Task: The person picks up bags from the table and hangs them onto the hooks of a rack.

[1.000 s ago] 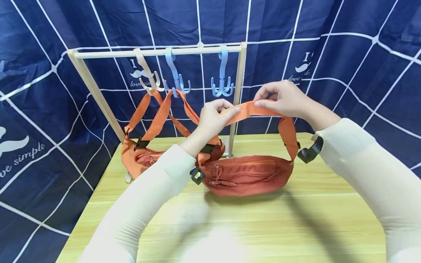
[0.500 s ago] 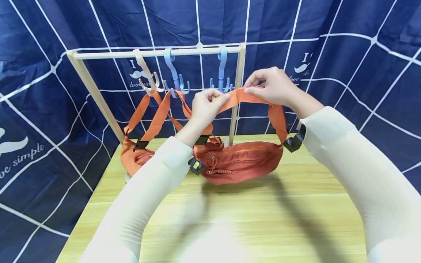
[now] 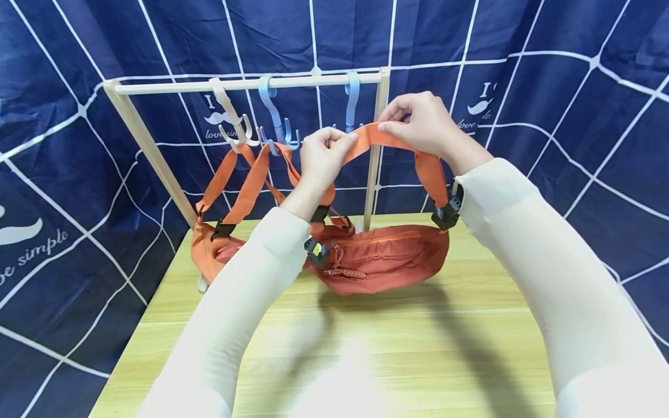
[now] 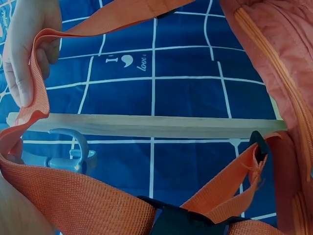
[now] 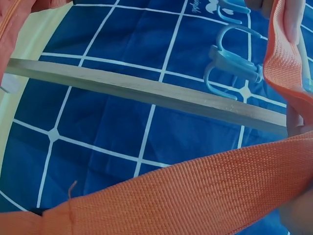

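Observation:
Both hands hold up the orange strap (image 3: 370, 138) of a rust-red waist bag (image 3: 381, 255), which hangs beneath it over the table. My left hand (image 3: 321, 155) pinches the strap between thumb and fingers. A short way to the right, my right hand (image 3: 420, 123) pinches the same strap. Behind them, a blue hook (image 3: 352, 104) on the rack's bar is partly covered by the strap and left hand. In the right wrist view the blue hook (image 5: 232, 61) shows its prongs close to the strap. A black buckle (image 4: 183, 220) joins the strap in the left wrist view.
A wooden rack (image 3: 245, 84) stands at the back of the table (image 3: 397, 360). A second orange bag (image 3: 206, 249) hangs at left, its straps over a beige hook (image 3: 237, 122) and another blue hook (image 3: 277, 116). A dark blue checked curtain (image 3: 444, 35) lies behind.
Both hands have moved up and left with the strap, toward the right-hand blue hook. The bag has risen and shifted slightly left with them.

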### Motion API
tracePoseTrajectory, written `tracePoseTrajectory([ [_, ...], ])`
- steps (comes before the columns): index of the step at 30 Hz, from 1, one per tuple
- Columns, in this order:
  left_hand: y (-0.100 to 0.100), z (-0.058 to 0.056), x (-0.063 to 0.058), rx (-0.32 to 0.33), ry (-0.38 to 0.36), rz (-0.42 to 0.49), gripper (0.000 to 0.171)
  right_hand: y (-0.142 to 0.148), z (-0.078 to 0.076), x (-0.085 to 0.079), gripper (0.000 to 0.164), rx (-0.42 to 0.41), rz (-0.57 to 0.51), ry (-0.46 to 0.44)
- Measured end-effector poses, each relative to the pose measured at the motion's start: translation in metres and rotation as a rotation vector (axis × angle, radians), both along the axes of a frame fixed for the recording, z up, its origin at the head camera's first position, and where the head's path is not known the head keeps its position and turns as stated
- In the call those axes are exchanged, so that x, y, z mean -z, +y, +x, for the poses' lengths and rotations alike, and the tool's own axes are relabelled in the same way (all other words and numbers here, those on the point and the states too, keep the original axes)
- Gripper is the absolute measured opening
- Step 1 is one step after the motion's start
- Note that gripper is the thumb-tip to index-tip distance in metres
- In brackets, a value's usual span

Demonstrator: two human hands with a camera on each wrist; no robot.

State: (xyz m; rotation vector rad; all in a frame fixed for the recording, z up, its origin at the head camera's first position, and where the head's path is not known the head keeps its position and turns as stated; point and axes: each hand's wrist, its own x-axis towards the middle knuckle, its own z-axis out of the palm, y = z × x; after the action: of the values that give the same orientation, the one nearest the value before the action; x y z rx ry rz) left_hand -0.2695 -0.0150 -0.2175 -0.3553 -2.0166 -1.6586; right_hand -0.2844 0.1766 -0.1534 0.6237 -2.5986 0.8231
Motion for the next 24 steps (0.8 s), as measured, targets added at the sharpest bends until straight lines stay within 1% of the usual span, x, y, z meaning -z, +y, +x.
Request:
tracePoseTrajectory([
  [4,0.003,-0.003,-0.003,-0.031,0.002,0.029,0.020,-0.003,-0.003,0.001,0.026,0.023,-0.035,0.019],
  [7,0.005,-0.005,-0.004,-0.058,-0.006,0.052,0.019,-0.006,-0.006,0.002,0.025,0.040,-0.071,0.051],
  [13,0.009,-0.008,-0.004,-0.122,0.018,0.075,0.020,-0.015,-0.010,0.004,0.024,0.098,-0.129,0.108],
  [19,0.014,-0.008,-0.002,-0.150,-0.015,0.064,0.022,-0.019,-0.012,0.010,0.026,0.164,-0.158,0.090],
  [24,0.015,-0.008,0.003,-0.184,-0.026,0.027,0.022,-0.019,-0.014,0.017,0.024,0.181,-0.156,0.082],
])
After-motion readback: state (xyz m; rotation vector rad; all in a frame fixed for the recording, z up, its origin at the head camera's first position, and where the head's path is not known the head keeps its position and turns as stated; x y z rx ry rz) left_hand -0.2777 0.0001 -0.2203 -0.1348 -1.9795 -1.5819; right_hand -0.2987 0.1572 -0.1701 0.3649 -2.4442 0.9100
